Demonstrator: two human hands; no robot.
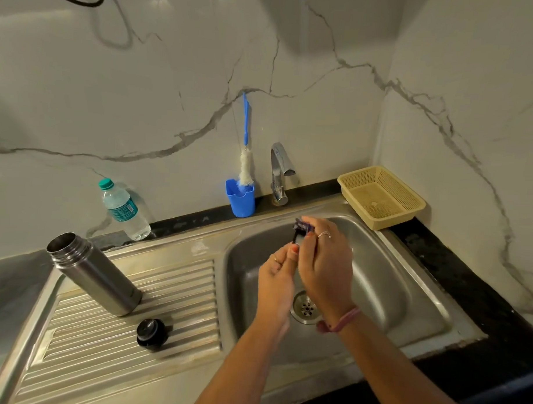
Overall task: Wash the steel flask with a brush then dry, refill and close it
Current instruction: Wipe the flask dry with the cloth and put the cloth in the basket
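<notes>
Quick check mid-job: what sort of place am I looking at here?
Most likely a home kitchen sink corner: a steel sink with ribbed drainboard, a tap against a marble-look wall, and a bottle brush standing in a blue holder.

Two bare forearms in view, no sleeves. Left hand (pixel 275 273): thin gold-toned ring (pixel 275 259) on one finger; orange-red polish on the visible nail. Right hand (pixel 325 264): slim silver-toned ring (pixel 324 234) on one finger; pink braided thread band (pixel 344 319) around the wrist.
</notes>
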